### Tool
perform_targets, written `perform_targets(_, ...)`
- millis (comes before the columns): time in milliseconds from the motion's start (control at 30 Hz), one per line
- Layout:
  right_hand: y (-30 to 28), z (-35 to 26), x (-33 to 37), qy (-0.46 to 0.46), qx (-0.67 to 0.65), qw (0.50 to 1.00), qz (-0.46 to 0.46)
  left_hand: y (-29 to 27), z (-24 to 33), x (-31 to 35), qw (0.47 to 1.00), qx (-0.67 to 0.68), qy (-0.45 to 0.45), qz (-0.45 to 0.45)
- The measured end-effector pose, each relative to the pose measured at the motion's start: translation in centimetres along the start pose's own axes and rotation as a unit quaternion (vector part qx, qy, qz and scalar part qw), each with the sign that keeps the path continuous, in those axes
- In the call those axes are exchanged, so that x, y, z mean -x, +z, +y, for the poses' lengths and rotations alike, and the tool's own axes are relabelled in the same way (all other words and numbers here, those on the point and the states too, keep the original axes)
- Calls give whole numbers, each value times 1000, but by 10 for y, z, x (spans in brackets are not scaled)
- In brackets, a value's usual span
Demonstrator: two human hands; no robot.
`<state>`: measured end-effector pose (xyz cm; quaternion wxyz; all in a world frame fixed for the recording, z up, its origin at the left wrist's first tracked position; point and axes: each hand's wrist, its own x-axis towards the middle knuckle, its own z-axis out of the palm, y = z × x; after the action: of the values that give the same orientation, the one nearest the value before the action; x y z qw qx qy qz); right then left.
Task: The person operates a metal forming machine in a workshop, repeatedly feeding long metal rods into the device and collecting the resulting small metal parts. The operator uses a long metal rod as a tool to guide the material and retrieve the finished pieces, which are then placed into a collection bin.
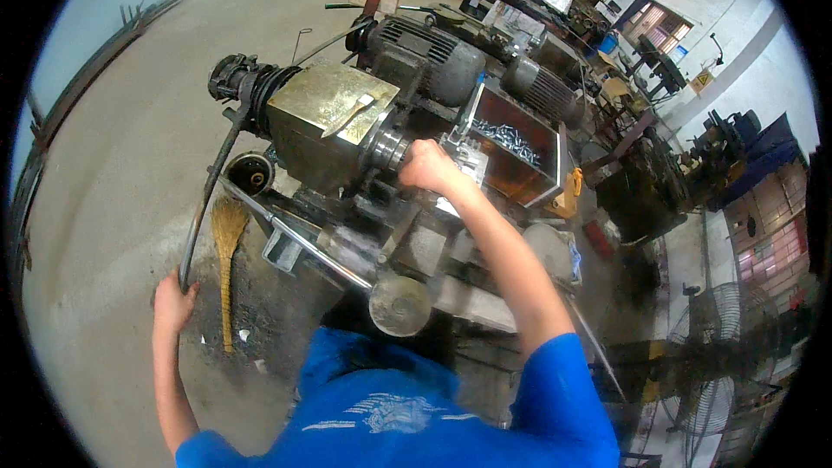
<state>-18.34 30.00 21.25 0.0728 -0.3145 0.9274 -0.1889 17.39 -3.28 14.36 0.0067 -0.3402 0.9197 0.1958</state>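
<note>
My left hand (pixel 176 302) is wrapped around the lower end of a long dark lever (pixel 213 186), which runs up to the left end of a machine headstock (pixel 316 134). At the headstock's right side, my right hand (pixel 426 166) is closed just in front of the round metal spindle nose (pixel 389 148). Whatever its fingers hold there is hidden by the hand. A brush (pixel 348 114) with a pale head lies on top of the headstock. Beyond my right hand stands an open metal box (pixel 548 175) with many small shiny metal parts (pixel 507 140) inside.
A straw broom (pixel 227 234) lies on the floor beside the machine. A bright metal bar (pixel 321 253) slants across the near side toward a round disc (pixel 399 305). Electric motors (pixel 433 56) sit behind the headstock. To the right stands a large fan (pixel 719 338).
</note>
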Motion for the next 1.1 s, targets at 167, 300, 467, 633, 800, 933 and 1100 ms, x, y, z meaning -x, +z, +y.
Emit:
perform_targets(167,-4,1,-2,48,-37,998,-14,0,3,16,998,-35,-3,54)
perform_targets(300,-2,-5,-2,70,-48,996,19,-9,9,47,998,-18,-45,44)
perform_targets(467,-5,-6,-7,44,-78,996,3,6,-15,50,993,-40,-42,106)
perform_targets(633,-5,-12,-4,41,-104,993,-25,11,-27,33,992,-58,-76,78)
perform_targets(800,-7,-8,2,39,-43,998,19,-14,-108,-28,946,-287,-30,151)
perform_targets(933,-5,-12,0,46,-74,996,17,-45,-169,-95,908,-351,26,225)
perform_targets(1100,-2,-11,0,31,-60,997,30,-46,-183,-119,939,-301,-32,165)
